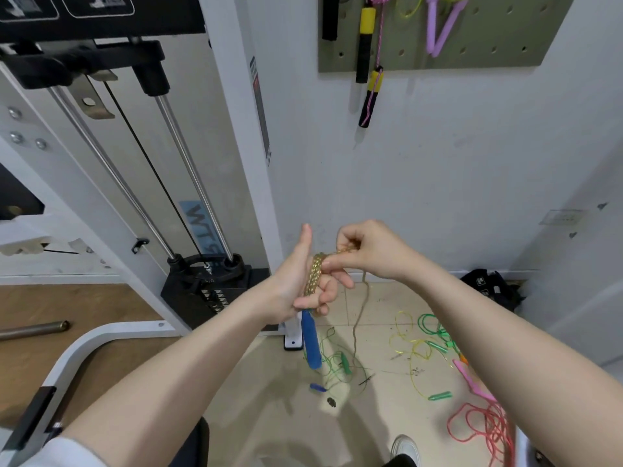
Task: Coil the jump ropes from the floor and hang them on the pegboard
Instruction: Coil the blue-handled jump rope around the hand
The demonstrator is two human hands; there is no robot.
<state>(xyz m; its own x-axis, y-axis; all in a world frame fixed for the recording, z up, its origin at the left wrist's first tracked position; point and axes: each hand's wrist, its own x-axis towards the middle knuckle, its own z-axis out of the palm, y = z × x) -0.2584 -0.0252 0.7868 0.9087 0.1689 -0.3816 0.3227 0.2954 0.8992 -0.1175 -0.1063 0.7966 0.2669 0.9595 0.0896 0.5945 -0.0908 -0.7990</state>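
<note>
- The left hand (303,284) is held up in front of the wall, thumb pointing up, and its fingers are curled round a blue handle (310,342) that hangs down below the fist.
- A tan rope (315,274) is wound in several tight turns round this hand, beside the fingers.
- The right hand (367,251) is just beside the left one; its thumb and fingers pinch the tan rope near the wound turns, and one finger touches the coil.
- From the hands the free part of the tan rope drops down to the tiled floor (269,399).
- On the floor lie more ropes, loose and tangled: a thin green one with green handles (344,360), a yellow one (413,352) with a green handle (440,396), a bright green one (429,323), a pink handle (467,375) and a red rope (482,423) near the right edge.
- A small blue handle (317,387) lies on the floor below the hanging blue one.
- The pegboard (488,52) is on the wall above; it holds a rope with black and yellow handles (365,42) and a rope with purple handles (441,25), both hanging down.
- At the left stands a weight machine (209,291) with steel rods.
- A white shoe (406,448) shows at the bottom edge.
</note>
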